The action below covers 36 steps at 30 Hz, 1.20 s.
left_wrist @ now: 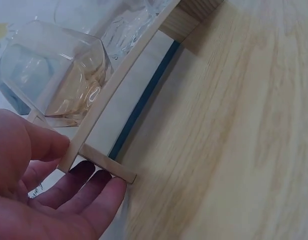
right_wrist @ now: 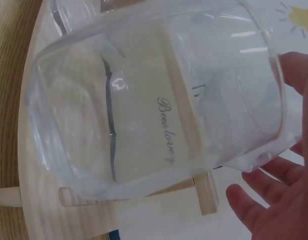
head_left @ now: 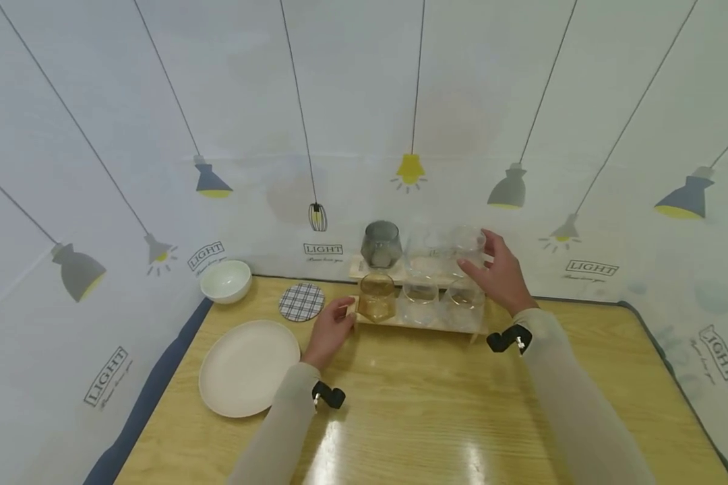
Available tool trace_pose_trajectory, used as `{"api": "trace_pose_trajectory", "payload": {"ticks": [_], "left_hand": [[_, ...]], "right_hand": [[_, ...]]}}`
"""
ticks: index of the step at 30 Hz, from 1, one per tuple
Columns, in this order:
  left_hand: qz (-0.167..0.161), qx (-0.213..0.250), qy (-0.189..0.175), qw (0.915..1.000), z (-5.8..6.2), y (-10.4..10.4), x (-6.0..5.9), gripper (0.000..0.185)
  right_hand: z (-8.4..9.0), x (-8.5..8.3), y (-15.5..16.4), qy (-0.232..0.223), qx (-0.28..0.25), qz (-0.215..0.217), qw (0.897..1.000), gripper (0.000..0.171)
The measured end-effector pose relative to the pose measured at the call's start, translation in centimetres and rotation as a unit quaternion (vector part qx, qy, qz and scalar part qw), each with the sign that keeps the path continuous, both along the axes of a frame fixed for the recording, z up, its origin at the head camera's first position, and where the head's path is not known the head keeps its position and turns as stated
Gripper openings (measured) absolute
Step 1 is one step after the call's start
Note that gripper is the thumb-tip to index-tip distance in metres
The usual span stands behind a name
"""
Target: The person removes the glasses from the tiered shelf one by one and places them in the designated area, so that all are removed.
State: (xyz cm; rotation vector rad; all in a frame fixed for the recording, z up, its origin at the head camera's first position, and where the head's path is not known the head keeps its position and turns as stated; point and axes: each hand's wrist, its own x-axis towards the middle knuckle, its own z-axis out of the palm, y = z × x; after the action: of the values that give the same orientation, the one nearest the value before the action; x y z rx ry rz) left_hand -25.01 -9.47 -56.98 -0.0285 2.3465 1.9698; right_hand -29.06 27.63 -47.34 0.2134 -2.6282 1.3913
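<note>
A two-tier wooden rack (head_left: 415,324) stands against the back wall, bearing several drinking glasses. My left hand (head_left: 330,330) grips its left end, thumb on top and fingers beneath the wooden board (left_wrist: 101,107). At the right of the upper tier, my right hand (head_left: 499,273) holds a clear glass (right_wrist: 119,115) near the rim between thumb and fingers. A grey glass (head_left: 381,244) sits at the upper left. On the lower tier are an amber glass (head_left: 377,296) and two clear ones, the middle glass (head_left: 420,301) and the right glass (head_left: 463,303).
Left of the rack lies a round checked coaster (head_left: 301,302). A white bowl (head_left: 226,281) stands in the back left corner, with a large pale plate (head_left: 249,368) in front of it. Behind the wooden table (head_left: 412,404) hangs a lamp-printed cloth (head_left: 364,101).
</note>
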Motion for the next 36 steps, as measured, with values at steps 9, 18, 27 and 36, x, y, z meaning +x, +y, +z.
{"api": "trace_pose_trajectory", "payload": {"ticks": [9, 18, 27, 36], "left_hand": [[0.011, -0.014, -0.009, 0.9998, -0.4, 0.2, -0.5, 0.036], [0.012, -0.004, -0.024, 0.9996, 0.0, 0.3, -0.8, 0.039], [0.011, 0.007, -0.034, 0.9993, -0.6, 0.7, -0.7, 0.036], [0.023, -0.003, -0.033, 0.9992, -0.2, 0.3, -1.1, 0.036]], "right_hand": [[-0.1, -0.3, -0.2, -0.007, 0.015, -0.008, 1.0, 0.096], [-0.4, 0.4, -0.1, 0.018, -0.01, -0.055, 0.998, 0.095], [-0.8, 2.9, 1.6, 0.048, -0.036, -0.092, 0.994, 0.087], [-1.0, 4.0, 3.5, 0.078, -0.051, -0.127, 0.987, 0.08]]}}
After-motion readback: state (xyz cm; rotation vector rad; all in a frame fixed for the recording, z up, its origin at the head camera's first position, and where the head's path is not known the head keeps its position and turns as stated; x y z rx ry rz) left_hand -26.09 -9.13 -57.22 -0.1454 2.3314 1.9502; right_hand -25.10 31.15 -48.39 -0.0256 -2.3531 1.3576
